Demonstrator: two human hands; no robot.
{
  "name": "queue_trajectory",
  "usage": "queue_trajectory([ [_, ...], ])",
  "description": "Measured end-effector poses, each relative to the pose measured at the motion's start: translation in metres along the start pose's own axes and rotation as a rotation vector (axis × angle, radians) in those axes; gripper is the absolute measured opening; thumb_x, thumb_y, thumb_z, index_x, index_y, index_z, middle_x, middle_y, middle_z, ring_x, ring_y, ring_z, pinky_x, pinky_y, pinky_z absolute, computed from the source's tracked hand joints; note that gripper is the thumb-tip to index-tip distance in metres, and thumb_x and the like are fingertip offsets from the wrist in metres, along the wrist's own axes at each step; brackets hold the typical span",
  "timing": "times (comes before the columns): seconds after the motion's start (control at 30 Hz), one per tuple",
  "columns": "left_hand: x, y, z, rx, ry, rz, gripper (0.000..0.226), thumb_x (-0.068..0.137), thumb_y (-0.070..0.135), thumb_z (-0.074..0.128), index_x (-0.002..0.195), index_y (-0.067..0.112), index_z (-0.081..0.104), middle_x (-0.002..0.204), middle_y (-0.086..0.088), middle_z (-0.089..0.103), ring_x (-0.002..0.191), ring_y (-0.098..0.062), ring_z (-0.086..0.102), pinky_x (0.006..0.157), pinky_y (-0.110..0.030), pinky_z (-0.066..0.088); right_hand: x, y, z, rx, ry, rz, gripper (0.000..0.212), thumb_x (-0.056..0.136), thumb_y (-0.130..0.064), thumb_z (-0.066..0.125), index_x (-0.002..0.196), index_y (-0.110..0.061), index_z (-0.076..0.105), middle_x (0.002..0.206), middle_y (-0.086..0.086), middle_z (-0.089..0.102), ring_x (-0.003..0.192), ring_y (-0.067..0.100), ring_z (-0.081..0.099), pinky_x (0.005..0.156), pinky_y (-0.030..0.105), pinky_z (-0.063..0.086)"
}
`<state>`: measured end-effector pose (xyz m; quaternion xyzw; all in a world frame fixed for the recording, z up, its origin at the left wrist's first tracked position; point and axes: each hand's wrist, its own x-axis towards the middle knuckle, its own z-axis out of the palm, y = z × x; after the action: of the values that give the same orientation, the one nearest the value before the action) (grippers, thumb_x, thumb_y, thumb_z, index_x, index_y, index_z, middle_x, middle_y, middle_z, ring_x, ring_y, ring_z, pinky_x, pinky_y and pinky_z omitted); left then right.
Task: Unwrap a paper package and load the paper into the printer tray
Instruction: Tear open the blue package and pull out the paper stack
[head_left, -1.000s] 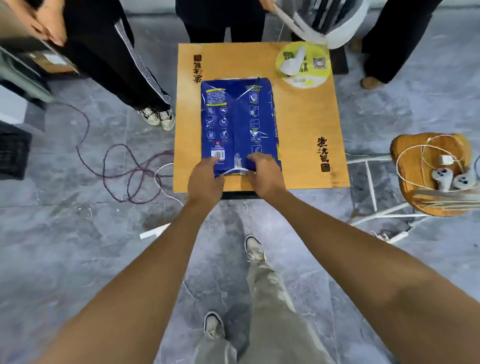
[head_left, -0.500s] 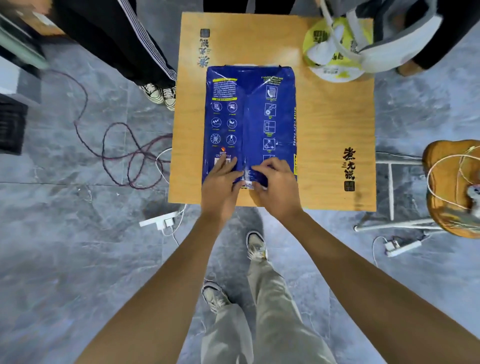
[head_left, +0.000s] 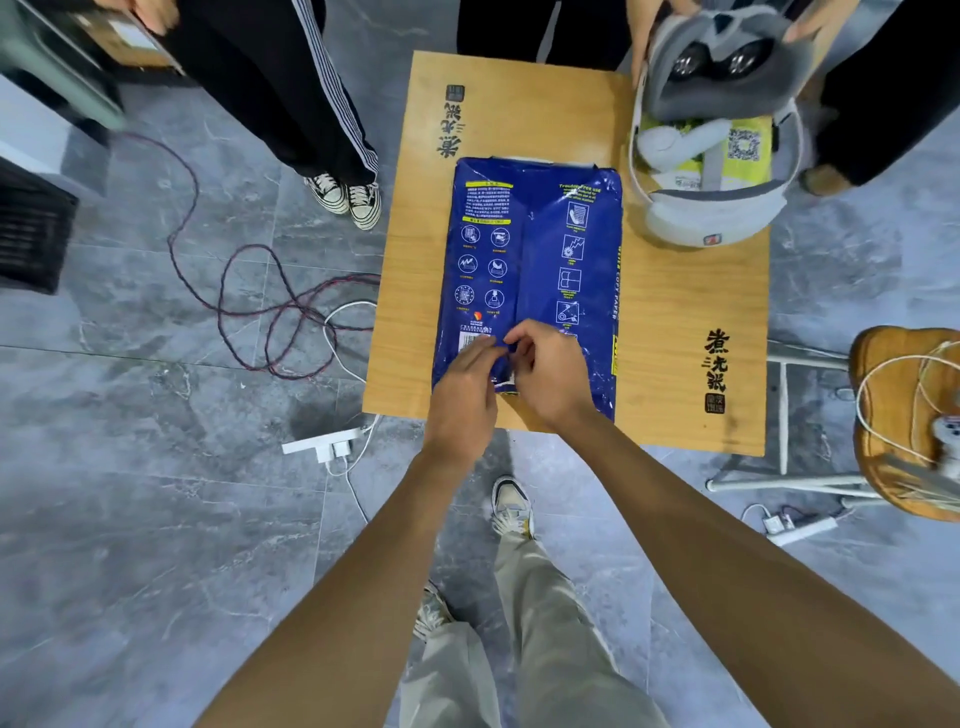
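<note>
A blue wrapped paper package (head_left: 540, 249) lies lengthwise on a small wooden table (head_left: 675, 322), printed side up with white icons and a centre seam. My left hand (head_left: 465, 392) and my right hand (head_left: 553, 374) meet at the package's near end, over the seam. The fingers of both hands pinch the blue wrapper there, and a bit of white shows between them. No printer tray can be made out.
A person's hands hold a grey headset (head_left: 722, 57) over the table's far right corner, above a yellow sheet (head_left: 748, 156). Legs and sneakers (head_left: 345, 200) stand at the table's left. Cables (head_left: 270, 312) and a power strip (head_left: 322, 447) lie on the floor; a wooden stool (head_left: 904, 415) stands right.
My hands moved from the package's near edge up onto its seam and closed on the wrapper. The headset came down over the far right corner. My view shifted closer.
</note>
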<state>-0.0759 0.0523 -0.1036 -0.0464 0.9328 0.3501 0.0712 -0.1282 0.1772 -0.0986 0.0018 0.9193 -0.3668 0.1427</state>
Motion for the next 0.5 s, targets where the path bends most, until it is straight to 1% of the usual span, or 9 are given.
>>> queue_trajectory([
  [0.07, 0.002, -0.006, -0.004, -0.004, 0.024, 0.015, 0.052, 0.088, -0.012, 0.049, 0.133, 0.009, 0.062, 0.146, -0.006, 0.055, 0.138, -0.018, 0.049, 0.112, -0.032, 0.041, -0.015, 0.000, -0.002, 0.028, -0.011, -0.063, 0.030, 0.079, 0.000, 0.056, 0.095, -0.023, 0.067, 0.073, -0.007, 0.067, 0.073, 0.017, 0.062, 0.066, 0.041, 0.055],
  [0.1, 0.004, -0.008, -0.005, -0.011, 0.023, 0.015, 0.052, 0.088, -0.013, 0.050, 0.133, 0.008, 0.062, 0.146, -0.006, 0.056, 0.138, -0.019, 0.049, 0.113, -0.033, 0.041, -0.024, 0.002, -0.002, 0.051, -0.045, -0.096, 0.032, 0.077, 0.000, 0.054, 0.096, -0.022, 0.067, 0.072, -0.008, 0.067, 0.075, 0.018, 0.061, 0.068, 0.042, 0.055],
  [0.17, 0.006, -0.010, -0.008, -0.012, 0.004, 0.017, 0.046, 0.091, -0.003, 0.055, 0.135, 0.011, 0.062, 0.147, -0.005, 0.054, 0.139, -0.017, 0.047, 0.113, -0.032, 0.040, -0.049, 0.008, 0.001, 0.089, -0.162, -0.137, 0.034, 0.076, 0.001, 0.054, 0.100, -0.021, 0.066, 0.074, -0.009, 0.067, 0.080, 0.018, 0.062, 0.075, 0.043, 0.055],
  [0.2, 0.005, -0.010, -0.008, -0.003, -0.016, 0.019, 0.045, 0.092, 0.006, 0.061, 0.136, 0.012, 0.060, 0.149, -0.004, 0.052, 0.141, -0.017, 0.045, 0.115, -0.031, 0.038, -0.062, 0.012, 0.004, 0.084, -0.212, -0.145, 0.035, 0.077, 0.001, 0.056, 0.103, -0.020, 0.067, 0.078, -0.009, 0.067, 0.083, 0.018, 0.064, 0.079, 0.042, 0.056],
  [0.23, 0.004, -0.010, -0.008, 0.017, -0.043, 0.028, 0.049, 0.090, 0.015, 0.066, 0.139, 0.014, 0.058, 0.152, -0.003, 0.049, 0.143, -0.017, 0.042, 0.116, -0.030, 0.036, -0.073, 0.018, 0.006, 0.066, -0.231, -0.139, 0.036, 0.078, 0.000, 0.058, 0.107, -0.018, 0.068, 0.083, -0.009, 0.068, 0.086, 0.017, 0.065, 0.083, 0.042, 0.056],
  [0.3, 0.003, -0.012, -0.005, 0.095, -0.092, 0.067, 0.063, 0.083, 0.028, 0.076, 0.141, 0.015, 0.056, 0.156, -0.004, 0.042, 0.147, -0.020, 0.034, 0.118, -0.032, 0.032, -0.084, 0.027, 0.007, 0.049, -0.186, -0.093, 0.037, 0.078, -0.005, 0.060, 0.113, -0.015, 0.069, 0.093, -0.002, 0.070, 0.091, 0.019, 0.065, 0.086, 0.043, 0.055],
  [0.37, 0.002, -0.013, -0.001, 0.192, -0.104, 0.102, 0.071, 0.078, 0.034, 0.080, 0.141, 0.015, 0.054, 0.158, -0.005, 0.039, 0.149, -0.023, 0.031, 0.119, -0.035, 0.030, -0.084, 0.029, 0.004, -0.015, -0.111, -0.069, 0.040, 0.078, -0.008, 0.058, 0.117, -0.013, 0.067, 0.106, 0.003, 0.069, 0.100, 0.023, 0.064, 0.091, 0.042, 0.053],
  [0.43, 0.000, -0.013, 0.002, 0.267, -0.103, 0.121, 0.073, 0.077, 0.032, 0.080, 0.142, 0.016, 0.053, 0.160, -0.007, 0.036, 0.150, -0.024, 0.028, 0.120, -0.038, 0.029, -0.085, 0.026, 0.003, -0.183, -0.046, -0.105, 0.047, 0.080, -0.009, 0.057, 0.127, -0.012, 0.062, 0.120, 0.006, 0.066, 0.113, 0.027, 0.058, 0.100, 0.039, 0.050],
  [0.5, 0.000, -0.013, 0.005, 0.280, -0.074, 0.132, 0.067, 0.080, 0.025, 0.077, 0.142, 0.016, 0.054, 0.160, -0.007, 0.036, 0.150, -0.024, 0.028, 0.119, -0.040, 0.031, -0.088, 0.022, 0.004, -0.311, -0.009, -0.121, 0.051, 0.083, -0.012, 0.058, 0.134, -0.008, 0.056, 0.128, 0.009, 0.063, 0.120, 0.029, 0.056, 0.102, 0.038, 0.049],
])
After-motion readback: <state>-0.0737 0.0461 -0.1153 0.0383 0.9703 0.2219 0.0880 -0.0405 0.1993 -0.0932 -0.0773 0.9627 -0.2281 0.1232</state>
